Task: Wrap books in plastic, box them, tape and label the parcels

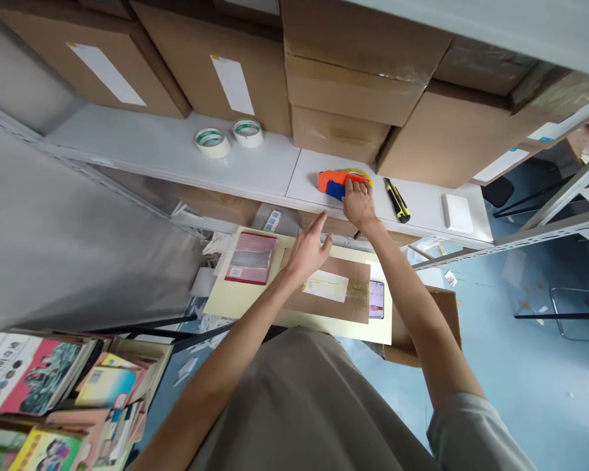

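On the metal shelf, my right hand [359, 204] is closed on an orange and blue tape dispenser [330, 183]; its yellow roll edge shows behind my fingers. My left hand [308, 252] is over the far edge of a flat cardboard parcel [294, 302], fingers stretched out and holding nothing. I cannot tell whether it touches the cardboard. The parcel bears a white label [326, 286] and strips of clear tape. It lies on a pale yellow board [216, 297] in front of me. Right of the dispenser lies a yellow and black utility knife [396, 200].
Two tape rolls, one left [213, 142] and one right [248, 133], sit on the shelf before large cardboard boxes [240, 72]. A red-edged packet [250, 258] and a phone [376, 299] flank the parcel. Stacked books [39, 373] stand lower left; an open carton [449, 311] is at right.
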